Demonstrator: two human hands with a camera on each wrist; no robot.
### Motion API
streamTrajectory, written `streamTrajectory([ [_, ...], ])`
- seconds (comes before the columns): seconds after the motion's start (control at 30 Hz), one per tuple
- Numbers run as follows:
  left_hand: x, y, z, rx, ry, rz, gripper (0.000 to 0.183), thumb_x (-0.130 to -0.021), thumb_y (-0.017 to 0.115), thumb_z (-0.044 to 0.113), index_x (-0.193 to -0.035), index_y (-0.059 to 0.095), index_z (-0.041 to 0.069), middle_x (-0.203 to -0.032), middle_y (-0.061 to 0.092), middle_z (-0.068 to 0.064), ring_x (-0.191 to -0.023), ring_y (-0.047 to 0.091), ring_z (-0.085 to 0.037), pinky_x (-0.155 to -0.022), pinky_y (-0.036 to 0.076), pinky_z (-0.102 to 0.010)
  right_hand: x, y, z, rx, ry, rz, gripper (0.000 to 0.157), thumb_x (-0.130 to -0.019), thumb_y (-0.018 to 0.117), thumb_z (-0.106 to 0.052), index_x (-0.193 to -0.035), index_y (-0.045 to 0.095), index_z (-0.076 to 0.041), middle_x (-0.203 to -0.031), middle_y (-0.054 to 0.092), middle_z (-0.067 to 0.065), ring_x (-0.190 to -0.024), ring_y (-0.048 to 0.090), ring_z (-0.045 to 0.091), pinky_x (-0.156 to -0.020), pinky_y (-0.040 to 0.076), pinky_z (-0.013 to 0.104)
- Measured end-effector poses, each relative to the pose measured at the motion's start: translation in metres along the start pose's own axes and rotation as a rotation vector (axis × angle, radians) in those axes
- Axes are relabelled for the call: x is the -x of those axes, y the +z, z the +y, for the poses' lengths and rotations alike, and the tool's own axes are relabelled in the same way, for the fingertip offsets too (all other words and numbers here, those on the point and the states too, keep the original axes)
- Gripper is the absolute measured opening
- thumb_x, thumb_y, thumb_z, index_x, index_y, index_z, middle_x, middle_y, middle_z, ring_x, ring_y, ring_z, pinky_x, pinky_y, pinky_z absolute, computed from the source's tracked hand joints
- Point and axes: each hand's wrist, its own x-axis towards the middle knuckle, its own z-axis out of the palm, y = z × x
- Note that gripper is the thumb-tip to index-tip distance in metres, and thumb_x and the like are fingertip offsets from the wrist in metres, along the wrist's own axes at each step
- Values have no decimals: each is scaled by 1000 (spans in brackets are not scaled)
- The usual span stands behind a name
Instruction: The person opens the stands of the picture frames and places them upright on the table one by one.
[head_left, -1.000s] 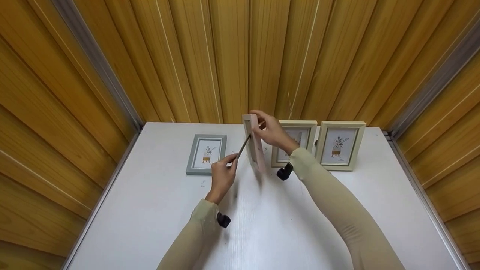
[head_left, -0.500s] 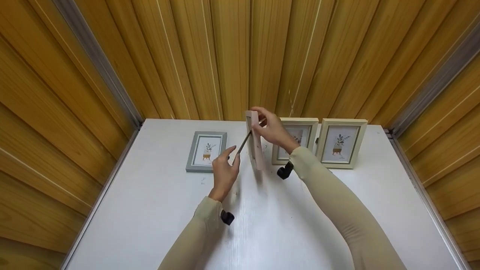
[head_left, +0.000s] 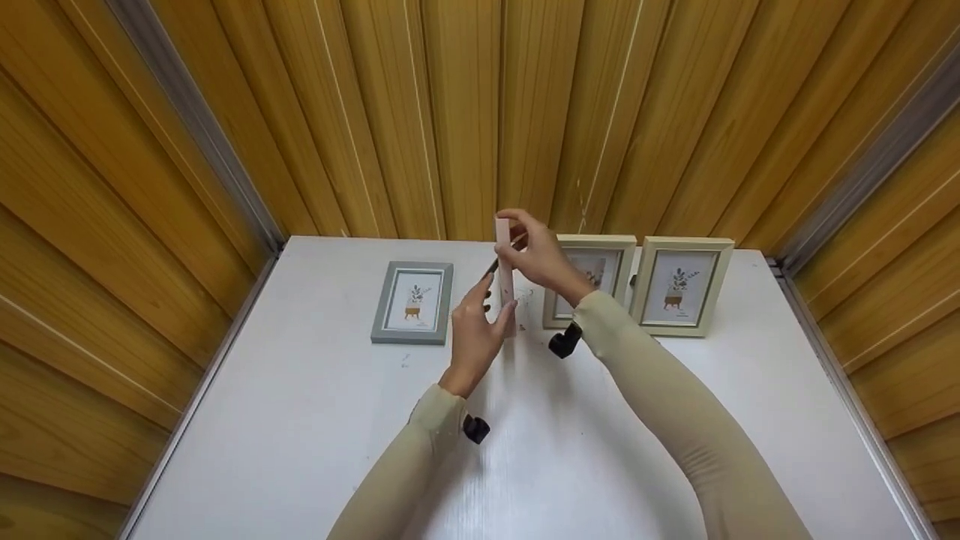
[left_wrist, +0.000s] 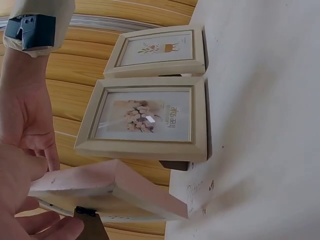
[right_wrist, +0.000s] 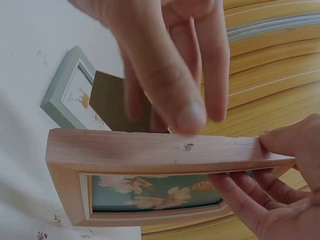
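In the head view, the pink frame stands edge-on at mid-clock. At its two o'clock the right hand pinches its upper end. At seven, the left hand, thumb and fingers apart, straddles its near edge beside the dark stand; contact cannot be told. On the worktop, a blue-grey frame sits at nine, two cream frames at three.

Pink frame: matt, streaky wood grain can be seen, edge nicked. A highlight is thrown by the glossy pane of the cream frame. Desk is finished white, soft sheen. Matt cloth seen on sleeves.
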Motion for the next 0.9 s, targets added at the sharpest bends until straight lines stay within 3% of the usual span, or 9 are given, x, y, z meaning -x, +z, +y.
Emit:
streamTrajectory([
  [0.17,-2,4,3,109,-219,-96,64,-91,80,17,-145,53,-3,-133,65,-22,-108,71,-33,-85,61,-37,1,6,-3,18,-23,14,49,-97,70,-11,-143,54,-11,-107,66,14,-93,64,26,-78,56,38],
  [0.27,-2,5,3,150,-297,-114,61,-90,81,15,-143,56,0,-125,68,-20,-104,72,-29,-82,61,-35,2,10,-4,45,-35,18,49,-97,71,-12,-143,54,-12,-108,67,14,-93,65,25,-79,57,39],
  [0.6,-3,3,3,117,-372,-45,39,-84,84,11,-120,70,2,-101,73,-11,-86,71,-20,-69,59,-30,6,21,-5,51,-47,28,50,-97,70,-9,-144,53,-8,-111,67,10,-93,64,24,-79,57,38],
  [0.9,-4,2,5,105,-405,21,32,-83,84,8,-113,73,3,-94,74,-9,-79,71,-18,-63,58,-29,8,25,-6,37,-48,31,50,-98,70,-10,-144,52,-12,-114,68,8,-94,64,22,-80,57,37],
])
